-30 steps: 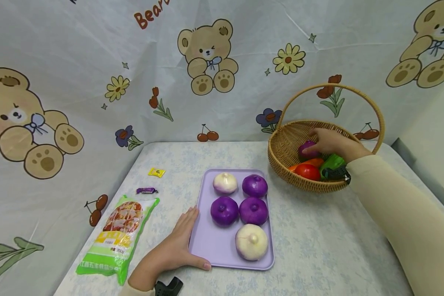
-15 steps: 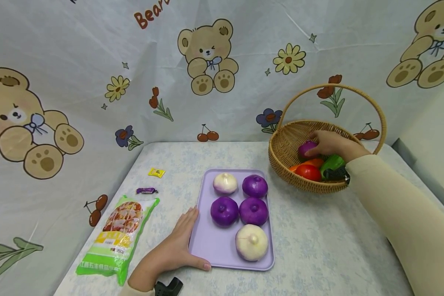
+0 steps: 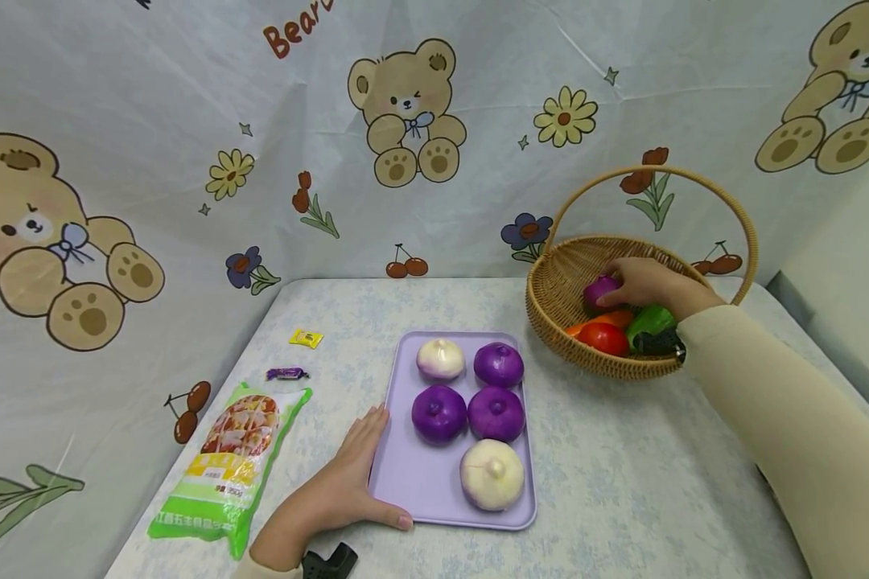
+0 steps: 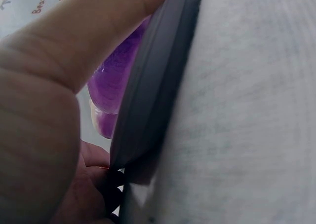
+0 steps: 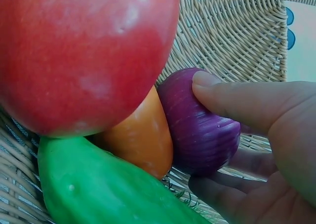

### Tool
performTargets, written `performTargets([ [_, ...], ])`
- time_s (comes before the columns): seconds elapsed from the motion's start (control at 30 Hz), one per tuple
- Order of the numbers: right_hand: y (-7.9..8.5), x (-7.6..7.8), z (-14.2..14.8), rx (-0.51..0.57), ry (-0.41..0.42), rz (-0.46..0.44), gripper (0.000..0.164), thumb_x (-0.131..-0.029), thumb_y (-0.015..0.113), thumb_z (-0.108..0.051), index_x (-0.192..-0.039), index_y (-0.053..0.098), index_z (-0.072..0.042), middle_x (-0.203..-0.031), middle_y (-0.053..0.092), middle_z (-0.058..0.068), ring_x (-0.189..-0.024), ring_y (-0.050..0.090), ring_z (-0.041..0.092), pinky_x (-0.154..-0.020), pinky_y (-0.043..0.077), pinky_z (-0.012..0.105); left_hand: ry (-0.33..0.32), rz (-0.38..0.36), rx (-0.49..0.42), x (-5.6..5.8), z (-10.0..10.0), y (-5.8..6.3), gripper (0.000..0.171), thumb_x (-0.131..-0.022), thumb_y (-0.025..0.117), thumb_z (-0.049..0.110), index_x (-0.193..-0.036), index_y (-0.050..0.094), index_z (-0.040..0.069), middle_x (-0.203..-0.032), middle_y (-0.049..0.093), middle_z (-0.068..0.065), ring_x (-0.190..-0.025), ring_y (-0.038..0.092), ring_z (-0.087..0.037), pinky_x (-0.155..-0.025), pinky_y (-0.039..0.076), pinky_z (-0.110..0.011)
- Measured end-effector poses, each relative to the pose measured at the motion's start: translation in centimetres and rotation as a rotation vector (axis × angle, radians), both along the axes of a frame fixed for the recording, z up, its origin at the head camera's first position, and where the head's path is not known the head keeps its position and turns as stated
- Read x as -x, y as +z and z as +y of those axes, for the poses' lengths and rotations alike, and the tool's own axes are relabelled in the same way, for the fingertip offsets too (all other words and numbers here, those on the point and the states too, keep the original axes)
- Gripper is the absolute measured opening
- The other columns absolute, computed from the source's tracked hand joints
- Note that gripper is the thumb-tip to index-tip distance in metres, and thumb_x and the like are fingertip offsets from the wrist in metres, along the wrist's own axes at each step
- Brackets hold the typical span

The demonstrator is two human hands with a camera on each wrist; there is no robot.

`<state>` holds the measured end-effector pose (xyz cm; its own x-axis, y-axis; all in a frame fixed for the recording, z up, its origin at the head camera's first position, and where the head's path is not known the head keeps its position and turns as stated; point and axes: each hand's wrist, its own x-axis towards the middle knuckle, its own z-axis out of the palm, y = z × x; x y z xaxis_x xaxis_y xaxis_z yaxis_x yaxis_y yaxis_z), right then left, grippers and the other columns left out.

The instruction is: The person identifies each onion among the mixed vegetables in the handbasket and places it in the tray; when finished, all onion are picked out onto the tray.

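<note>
Inside the wicker basket (image 3: pixel 608 366), my right hand (image 3: pixel 648 283) grips a purple onion (image 5: pixel 200 123), thumb on one side and fingers around the other. Beside that onion lie a red tomato (image 5: pixel 89 56), an orange carrot-like vegetable (image 5: pixel 143 137) and a green cucumber-like vegetable (image 5: pixel 103 184). My left hand (image 3: pixel 348 474) rests along the left edge and near corner of a lilac tray (image 3: pixel 420 490), its fingers straight and thumb spread. On the tray sit three purple onions (image 3: pixel 439 413) and two whitish, turnip-like vegetables (image 3: pixel 492 474).
Left of the tray lies a green-and-white food bag (image 3: pixel 232 458). Behind the bag are a purple-wrapped candy (image 3: pixel 286 373) and a yellow-wrapped candy (image 3: pixel 306 338). The basket's tall handle (image 3: pixel 652 169) arches above my right hand. A bear-printed cloth (image 3: pixel 405 225) hangs behind the table.
</note>
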<state>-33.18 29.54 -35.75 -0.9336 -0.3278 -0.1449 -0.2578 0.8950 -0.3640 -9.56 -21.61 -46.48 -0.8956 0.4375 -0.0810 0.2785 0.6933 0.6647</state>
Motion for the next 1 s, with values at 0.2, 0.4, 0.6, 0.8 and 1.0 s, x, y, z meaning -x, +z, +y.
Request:
performTargets([
  [0.2,-0.2,0.0,0.2,0.009,0.009,0.02,0.064,-0.095,0.08,-0.024,-0.138,0.054,0.016,-0.126,0.06,0.04,-0.114,0.059,0.051,-0.098,0.05,0.064,-0.006,0.003,-0.004,0.0,0.0,-0.1,0.157,-0.059,0.094,0.07,-0.168,0.006,0.001,-0.174,0.002,-0.018,-0.158,-0.006,-0.034,-0.124,0.005,-0.056],
  [0.4,0.3,-0.4,-0.3,0.011,0.016,0.054,0.064,-0.096,0.08,-0.025,-0.137,0.054,0.016,-0.126,0.061,0.04,-0.114,0.06,0.05,-0.097,0.05,0.063,-0.005,0.005,-0.002,0.0,0.1,-0.1,0.157,-0.059,0.094,0.071,-0.168,0.006,0.001,-0.174,0.002,-0.018,-0.158,-0.006,-0.034,-0.124,0.004,-0.056],
  [0.6,1.1,-1.0,-1.3,0.037,0.033,0.075,0.062,-0.097,0.08,-0.028,-0.138,0.056,0.013,-0.127,0.062,0.037,-0.114,0.061,0.048,-0.094,0.053,0.061,0.0,0.002,0.0,-0.1,0.1,0.0,0.157,-0.058,0.094,0.071,-0.168,0.006,0.0,-0.174,0.003,-0.018,-0.158,-0.005,-0.034,-0.124,0.004,-0.055],
  [0.8,2.2,-1.4,-2.0,0.071,0.038,0.068,0.063,-0.098,0.079,-0.03,-0.141,0.055,0.01,-0.131,0.06,0.037,-0.115,0.061,0.048,-0.093,0.054,0.062,-0.004,0.006,-0.001,-0.1,0.1,0.0,0.157,-0.058,0.094,0.07,-0.168,0.006,0.0,-0.174,0.003,-0.018,-0.158,-0.005,-0.034,-0.124,0.004,-0.055],
  [1.0,3.5,-1.6,-2.5,0.086,0.043,0.094,0.066,-0.099,0.078,-0.035,-0.143,0.054,0.007,-0.134,0.059,0.035,-0.118,0.06,0.048,-0.096,0.051,0.065,-0.006,0.005,-0.009,0.0,0.1,0.1,0.155,-0.06,0.095,0.067,-0.167,0.008,-0.001,-0.174,0.003,-0.02,-0.158,-0.005,-0.036,-0.124,0.004,-0.055],
])
